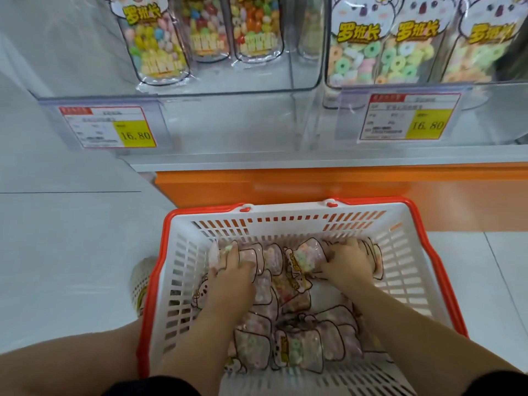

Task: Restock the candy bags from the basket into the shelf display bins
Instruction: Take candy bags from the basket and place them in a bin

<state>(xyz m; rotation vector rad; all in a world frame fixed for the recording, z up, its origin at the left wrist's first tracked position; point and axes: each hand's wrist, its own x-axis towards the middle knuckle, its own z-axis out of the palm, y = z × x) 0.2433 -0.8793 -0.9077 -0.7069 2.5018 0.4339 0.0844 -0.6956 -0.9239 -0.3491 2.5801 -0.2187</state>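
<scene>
A: White plastic basket (183, 252), orange rim, sits on the floor (71, 267) below the shelf. Candy bags (300, 347) piled inside.
B: Hands?
A: Left hand (234, 267) curled round a candy bag (251, 257) at the pile's far left. Right hand (350, 260) grasping another at the far right.
B: Bins?
A: Left bin (200, 94): a few upright bags, mixed colours. Right bin (485, 92): packed with ring-candy bags. Price tags (134, 134) read 16.80.

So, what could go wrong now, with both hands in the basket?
1. The left hand and right hand each grip glossy bags in the basket; one may slip on lifting.
2. The left bin and right bin hold different candy, so a bag may land in the wrong one.
</scene>
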